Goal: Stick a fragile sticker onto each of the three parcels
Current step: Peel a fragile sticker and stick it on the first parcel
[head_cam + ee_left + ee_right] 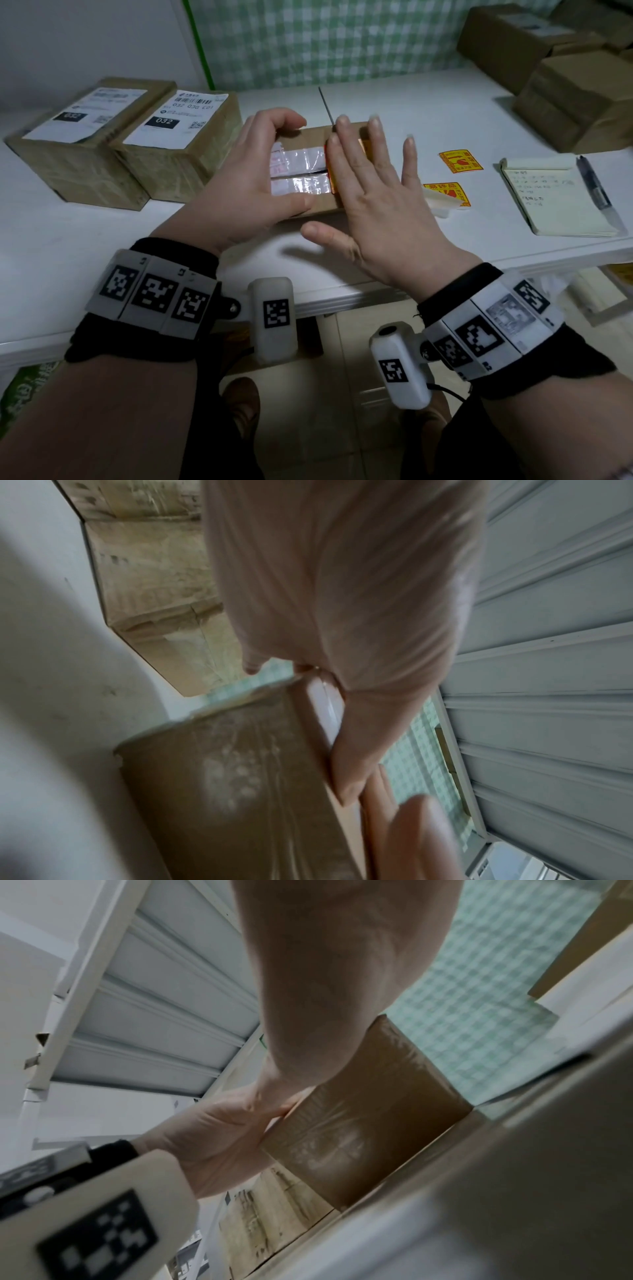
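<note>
Hands both on the small parcel at centre frame. Left hand curled round its left end, thumb on the near edge, fingers hooked over the far edge, bracing it on the counter. Right hand spread flat, fingers straight, pressing down on the yellow-and-red fragile sticker at the parcel's right end; only a sliver of it showing by the fingers. Same brace confirmed from the left wrist view: thumb along the top edge, glossy tape over the brown side.

Looks light and stiff, this carton: plain cardboard, tape-slick on top, likely to skid under a sideways rub, hence the bracing grip at the end. Best held by the edges, not the taped face.

2 more fragile stickers lying loose at right of centre: 1 flat, 1 with a curl of white backing at its lower left. Thin, floppy, tacky once peeled; best lifted by a corner.

2 larger parcels at upper left, touching side by side, left one and right one, white shipping labels on top, no sticker visible yet. Notebook and pen far right.
</note>
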A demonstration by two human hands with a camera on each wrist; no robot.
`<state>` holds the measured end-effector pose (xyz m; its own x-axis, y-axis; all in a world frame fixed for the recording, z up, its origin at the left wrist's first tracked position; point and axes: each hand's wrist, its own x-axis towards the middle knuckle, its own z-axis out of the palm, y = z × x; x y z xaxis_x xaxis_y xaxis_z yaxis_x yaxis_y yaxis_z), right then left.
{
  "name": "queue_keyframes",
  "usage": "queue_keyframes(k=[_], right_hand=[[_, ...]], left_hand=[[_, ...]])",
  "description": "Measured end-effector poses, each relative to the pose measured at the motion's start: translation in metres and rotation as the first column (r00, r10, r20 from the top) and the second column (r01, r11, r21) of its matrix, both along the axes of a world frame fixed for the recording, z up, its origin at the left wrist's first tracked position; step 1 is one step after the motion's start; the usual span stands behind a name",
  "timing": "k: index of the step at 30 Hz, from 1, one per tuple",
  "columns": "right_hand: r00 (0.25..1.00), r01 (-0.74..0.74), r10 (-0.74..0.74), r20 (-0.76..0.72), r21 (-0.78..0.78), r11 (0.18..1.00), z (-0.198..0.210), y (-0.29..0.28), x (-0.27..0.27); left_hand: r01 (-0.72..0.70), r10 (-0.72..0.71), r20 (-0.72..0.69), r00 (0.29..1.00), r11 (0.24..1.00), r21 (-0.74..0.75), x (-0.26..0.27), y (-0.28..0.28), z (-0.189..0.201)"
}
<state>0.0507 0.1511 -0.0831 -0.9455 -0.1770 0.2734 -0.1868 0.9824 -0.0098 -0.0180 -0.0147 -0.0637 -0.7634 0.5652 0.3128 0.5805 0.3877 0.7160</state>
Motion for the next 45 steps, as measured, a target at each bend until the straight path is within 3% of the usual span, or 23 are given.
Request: queue_keyframes(k=[9, 21, 31, 37, 39, 41, 42, 45], right_hand=[[0.994, -0.105, 0.106, -0.027, 0.017, 0.994, -0.010, 0.002, 0.002], [0.989, 0.149, -0.149, 0.008, -0.024, 0.989, -0.006, 0.022, 0.003], [0.999, -0.052, 0.052, 0.004, 0.008, 0.999, -0.011, -0.001, -0.002], [0.991, 0.121, -0.109, 0.077, -0.178, 0.977, 0.003, 0.017, -0.001], [0.993, 0.112, -0.085, 0.082, -0.432, 0.895, 0.010, 0.015, -0.002], [0.993, 0.115, -0.072, 0.090, -0.715, 0.690, 0.022, 0.015, -0.006], [0.990, 0.140, -0.067, 0.125, -0.781, 0.608, 0.028, 0.017, -0.009], [0.953, 0.255, 0.029, 0.302, -0.849, 0.462, 0.040, 0.027, -0.022]], left_hand=[[-0.070, 0.061, -0.104, 0.993, 0.994, -0.081, -0.004, 0.001, -0.001], [-0.077, 0.058, -0.161, 0.985, 0.991, -0.113, -0.005, 0.001, -0.005], [-0.058, 0.039, -0.157, 0.987, 0.991, -0.116, -0.002, -0.001, -0.007], [-0.097, 0.079, -0.113, 0.990, 0.982, -0.161, 0.002, 0.000, 0.001], [-0.094, 0.080, -0.087, 0.993, 0.980, -0.174, 0.001, 0.000, 0.006], [-0.084, 0.070, -0.078, 0.994, 0.977, -0.196, 0.003, 0.000, 0.010], [-0.079, 0.063, -0.079, 0.995, 0.974, -0.213, 0.003, -0.001, 0.011], [-0.067, 0.043, -0.091, 0.995, 0.959, -0.276, 0.008, -0.001, 0.016]])
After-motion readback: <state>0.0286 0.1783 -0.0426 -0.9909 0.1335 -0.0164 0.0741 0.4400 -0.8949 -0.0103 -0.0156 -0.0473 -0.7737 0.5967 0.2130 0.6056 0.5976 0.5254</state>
